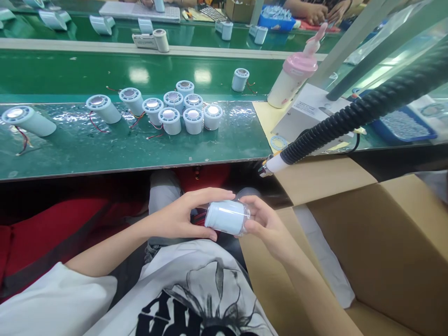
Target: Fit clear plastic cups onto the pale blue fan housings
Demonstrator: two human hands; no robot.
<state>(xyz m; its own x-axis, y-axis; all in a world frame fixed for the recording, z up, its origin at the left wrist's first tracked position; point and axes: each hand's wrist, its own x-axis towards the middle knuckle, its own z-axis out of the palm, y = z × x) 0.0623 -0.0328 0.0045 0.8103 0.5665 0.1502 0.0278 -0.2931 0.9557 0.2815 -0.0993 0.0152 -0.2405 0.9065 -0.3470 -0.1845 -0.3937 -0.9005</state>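
Between my two hands, above my lap, is a light-blue cylindrical housing [226,217] lying on its side, with a clear, shiny cover around its right end. The fingers and thumb of my left hand [189,214] wrap its left end, where red wires show near the palm. On the right end, my right hand [264,221] grips the clear cover with thumb and fingers. Beyond them, on the green bench [140,154], stands a cluster of similar light-blue cylinders [193,120] with round openings on top and thin wires. A few more cylinders [104,108] stand to the left.
A black flexible hose [350,107] with a metal tip hangs at the right. Below it is an open cardboard box [392,233]. A pink-topped bottle [294,74] and a blue tray [402,123] sit on the bench. Across the green conveyor [105,70], other people's hands [315,13] are at work.
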